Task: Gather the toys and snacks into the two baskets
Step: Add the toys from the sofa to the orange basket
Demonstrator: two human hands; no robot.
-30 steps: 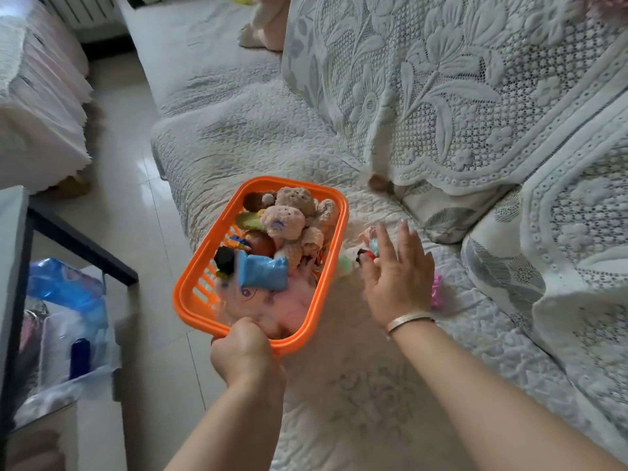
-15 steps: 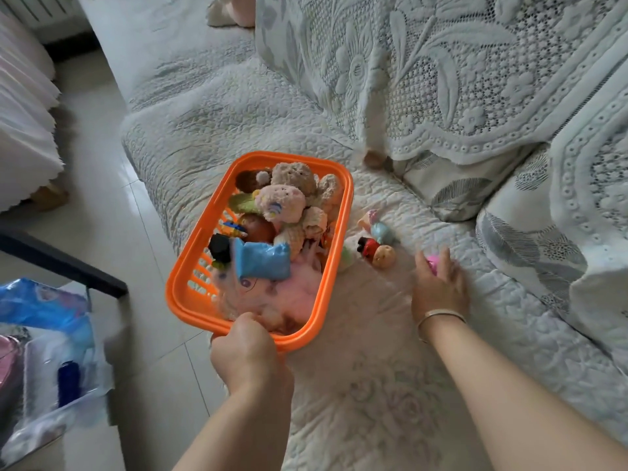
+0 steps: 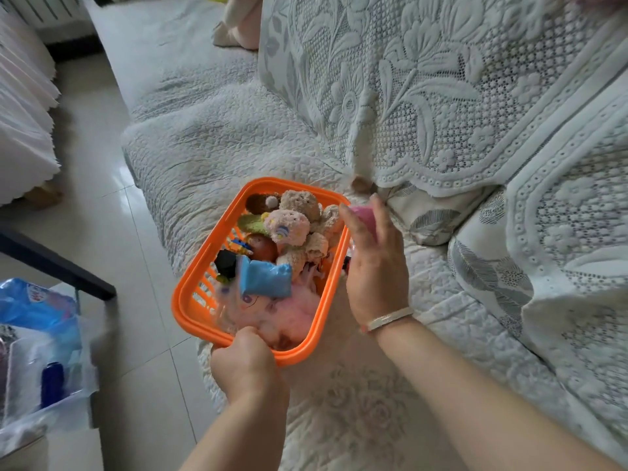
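An orange plastic basket [image 3: 190, 302] rests on the sofa seat's front edge, full of plush bears [image 3: 292, 222], a blue packet [image 3: 266, 278], a pink soft toy [image 3: 299, 312] and small figures. My left hand [image 3: 246, 363] grips the basket's near rim. My right hand [image 3: 372, 266] hovers at the basket's right rim, fingers closed around a small pink toy [image 3: 363, 215]. The small figures that lay right of the basket are hidden behind this hand.
The sofa [image 3: 339, 402] wears a quilted white cover, with lace-covered cushions [image 3: 424, 96] behind. Left of it is tiled floor [image 3: 112, 232], a dark table edge [image 3: 57, 263] and a clear bin [image 3: 37, 368] with blue packaging. Another plush [image 3: 239, 25] lies far back.
My right hand reached right to the pink toy on the seat, closed on it and carried it left to the basket's rim. My left hand kept hold of the basket.
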